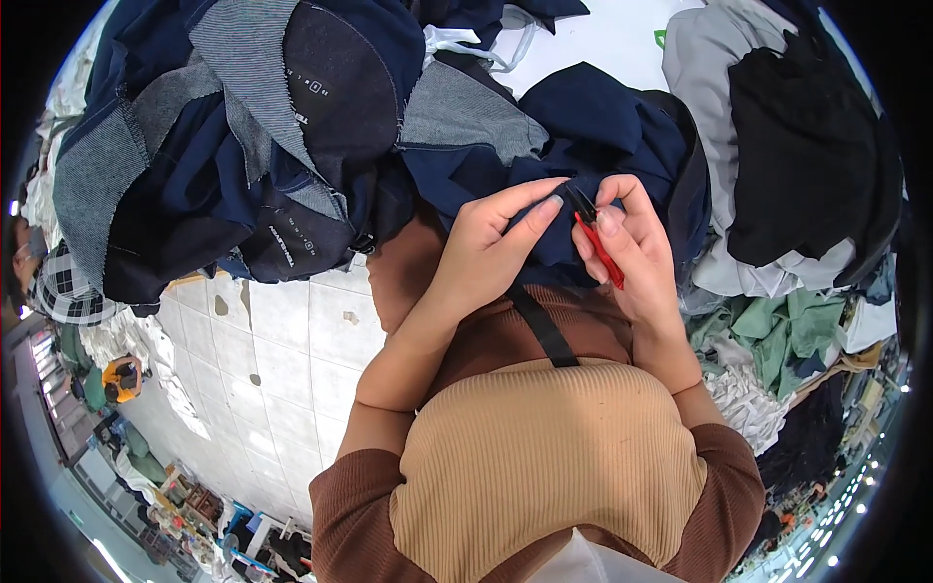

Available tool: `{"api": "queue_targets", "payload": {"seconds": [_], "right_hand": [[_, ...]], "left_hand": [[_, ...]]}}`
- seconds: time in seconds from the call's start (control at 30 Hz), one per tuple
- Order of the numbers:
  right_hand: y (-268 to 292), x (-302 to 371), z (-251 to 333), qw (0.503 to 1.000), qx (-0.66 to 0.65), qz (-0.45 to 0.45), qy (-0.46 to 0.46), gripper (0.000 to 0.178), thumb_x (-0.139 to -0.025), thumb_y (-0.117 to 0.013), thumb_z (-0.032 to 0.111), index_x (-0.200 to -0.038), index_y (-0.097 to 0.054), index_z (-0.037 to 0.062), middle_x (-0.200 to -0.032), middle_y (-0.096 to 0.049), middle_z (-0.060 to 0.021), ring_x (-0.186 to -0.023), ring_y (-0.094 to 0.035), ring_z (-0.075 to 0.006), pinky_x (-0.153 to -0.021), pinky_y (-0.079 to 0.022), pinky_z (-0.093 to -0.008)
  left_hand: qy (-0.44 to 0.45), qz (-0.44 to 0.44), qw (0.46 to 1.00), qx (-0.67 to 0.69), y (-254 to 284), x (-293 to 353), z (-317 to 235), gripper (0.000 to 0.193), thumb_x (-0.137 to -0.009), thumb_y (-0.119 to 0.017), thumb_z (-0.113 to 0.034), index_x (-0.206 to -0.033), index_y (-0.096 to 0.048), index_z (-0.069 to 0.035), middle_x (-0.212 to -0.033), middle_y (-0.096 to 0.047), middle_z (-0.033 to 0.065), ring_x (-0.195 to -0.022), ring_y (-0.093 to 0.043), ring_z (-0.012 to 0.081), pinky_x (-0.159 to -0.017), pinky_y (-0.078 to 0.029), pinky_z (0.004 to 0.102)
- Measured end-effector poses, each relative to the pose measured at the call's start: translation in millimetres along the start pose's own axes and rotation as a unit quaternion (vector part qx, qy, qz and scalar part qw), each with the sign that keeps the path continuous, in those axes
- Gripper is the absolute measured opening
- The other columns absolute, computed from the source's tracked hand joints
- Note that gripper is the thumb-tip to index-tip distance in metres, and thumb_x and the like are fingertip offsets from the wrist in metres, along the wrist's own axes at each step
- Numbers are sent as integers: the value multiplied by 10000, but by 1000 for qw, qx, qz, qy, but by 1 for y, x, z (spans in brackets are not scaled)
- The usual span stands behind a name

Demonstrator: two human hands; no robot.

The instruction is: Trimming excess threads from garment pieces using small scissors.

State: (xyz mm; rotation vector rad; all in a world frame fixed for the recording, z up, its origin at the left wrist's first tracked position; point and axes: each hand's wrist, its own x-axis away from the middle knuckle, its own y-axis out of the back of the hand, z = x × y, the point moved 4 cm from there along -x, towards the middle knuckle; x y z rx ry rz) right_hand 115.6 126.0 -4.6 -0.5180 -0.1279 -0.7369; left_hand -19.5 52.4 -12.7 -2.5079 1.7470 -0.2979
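Observation:
My left hand (pixel 486 241) pinches the edge of a navy garment (pixel 601 115) between thumb and forefinger, just above my lap. In my right hand (pixel 641 255) is a pair of thread snips (pixel 604 255) with red handles and dark blades. Those blades point up and away from me, close to my left fingertips at the pinched cloth. Whether they touch a thread is too small to make out. The garment spreads over the work surface beyond my hands, with a grey denim-like panel (pixel 471 109) at its left.
A heap of navy and grey garments (pixel 194 146) fills the far left. On the right lie grey cloth (pixel 695 58), a black garment (pixel 807 146) and green pieces (pixel 792 325) lower down. A white surface (pixel 593 39) shows at the back. Pale tiled floor (pixel 282 350) lies left. Another person (pixel 121 379) is far left.

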Motion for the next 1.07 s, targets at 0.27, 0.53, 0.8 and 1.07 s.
{"api": "queue_targets", "payload": {"seconds": [0.27, 0.53, 0.8, 1.07], "right_hand": [[2, -5, -9, 999, -33, -14, 28, 248, -899, -606, 105, -1031, -395, 97, -759, -559, -29, -568, -392, -13, -460, -255, -155], [0, 0, -4, 1000, -29, 10, 4, 171, -972, -487, 221, -1033, -386, 98, -719, -582, -70, -463, -398, -32, -428, -268, -154], [-4, -2, -6, 999, -45, 2, 12, 163, -985, -461, 236, -1026, -379, 102, -722, -579, -80, -453, -400, -40, -421, -275, -156], [-11, 0, -8, 994, -108, -3, 5, 146, -994, -431, 238, -1024, -379, 105, -765, -570, -100, -470, -406, -61, -431, -296, -170]], "left_hand": [[18, 7, 1000, 1, 0, 0, 1, 275, -929, -566, -145, -1137, -612, 29, -1002, -673, 66, -921, -587, 81, -823, -456, 214], [14, 17, 998, 50, 0, 0, 3, 282, -948, -537, -157, -1149, -608, 27, -1002, -664, 49, -913, -570, 69, -818, -449, 209], [2, 16, 998, 55, -1, 1, 8, 303, -950, -531, -135, -1209, -579, 16, -1046, -663, 58, -933, -571, 65, -829, -451, 214], [-43, -2, 998, -46, -4, 4, 14, 312, -943, -529, -105, -1246, -570, -44, -1078, -660, 112, -980, -618, 143, -866, -444, 223]]}}
